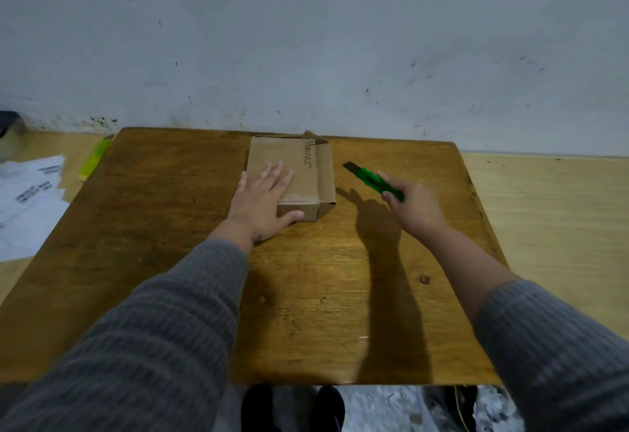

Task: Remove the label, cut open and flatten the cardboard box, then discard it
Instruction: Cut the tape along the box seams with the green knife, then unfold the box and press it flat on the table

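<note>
A small brown cardboard box (299, 166) lies on the wooden table (170, 227) near its far edge, with handwriting along its top right side and flaps loose at the right and back. My left hand (263, 201) lies flat on the box's near left part, fingers spread, thumb against the front face. My right hand (413, 207) hovers to the right of the box, gripping a green utility knife (374, 179). Its dark blade is extended and points toward the box's right side, a short gap away.
Left of the table lie white printed papers (29, 193) and a yellow-green object (93, 159) on a lighter surface. A grey wall (306, 40) rises just behind the table. Dark shoes (292, 407) show below the table's near edge.
</note>
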Motion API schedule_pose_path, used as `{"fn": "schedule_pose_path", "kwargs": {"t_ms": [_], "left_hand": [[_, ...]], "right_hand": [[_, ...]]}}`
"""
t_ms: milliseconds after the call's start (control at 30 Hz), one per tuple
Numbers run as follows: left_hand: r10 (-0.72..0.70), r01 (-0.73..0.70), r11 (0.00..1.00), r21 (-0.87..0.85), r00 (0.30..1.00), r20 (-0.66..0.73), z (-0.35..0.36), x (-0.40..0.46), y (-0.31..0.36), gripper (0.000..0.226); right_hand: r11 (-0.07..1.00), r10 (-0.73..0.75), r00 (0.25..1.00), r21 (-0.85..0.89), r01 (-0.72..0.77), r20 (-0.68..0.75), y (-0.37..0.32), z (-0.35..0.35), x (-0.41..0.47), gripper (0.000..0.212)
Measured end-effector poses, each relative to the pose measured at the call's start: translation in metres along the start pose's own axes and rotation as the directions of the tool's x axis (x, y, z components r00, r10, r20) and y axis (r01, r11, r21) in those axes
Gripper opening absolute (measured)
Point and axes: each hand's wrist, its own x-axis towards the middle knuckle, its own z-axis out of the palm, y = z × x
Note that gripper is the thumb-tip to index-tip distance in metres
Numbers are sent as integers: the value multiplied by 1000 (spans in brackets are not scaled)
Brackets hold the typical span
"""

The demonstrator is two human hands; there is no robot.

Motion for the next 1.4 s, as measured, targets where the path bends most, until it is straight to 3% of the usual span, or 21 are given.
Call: {"fn": "schedule_pose_path", "kwargs": {"t_ms": [67,133,267,467,633,800,1000,1100,1267,1400], "left_hand": [[-7,7,1000,5,999,-36,2,-1,0,86],[-7,7,1000,3,998,-56,3,0,1,84],[-12,12,1000,7,997,-74,5,1,1,83],[-27,28,1000,14,998,-59,7,4,1,84],[-20,18,1000,-15,996,-91,9,5,-1,83],[-11,8,1000,-23,991,-137,12,6,-1,82],[-5,1,1000,-24,988,-157,15,4,-4,84],[-17,12,999,-37,989,-146,14,1,2,84],[-186,157,979,-127,945,-269,-3,12,10,67],[-165,157,982,-100,983,-77,-8,30,8,74]], "right_hand": [[982,115,993,150,-112,-14,1,3,12,39],[899,250,967,357,-253,54,3,7,23,41],[805,341,929,465,-369,148,9,13,39,57],[918,310,949,242,-314,56,7,30,57,54],[929,314,949,205,-307,-1,3,53,62,41],[955,288,946,-24,-294,-149,6,64,54,38],[945,243,955,-180,-273,-169,-2,65,49,42],[972,152,968,-146,-183,-202,-26,69,46,43],[998,-48,994,46,52,-94,-65,78,43,42],[996,-86,996,15,86,-1,-74,90,34,45]]}}
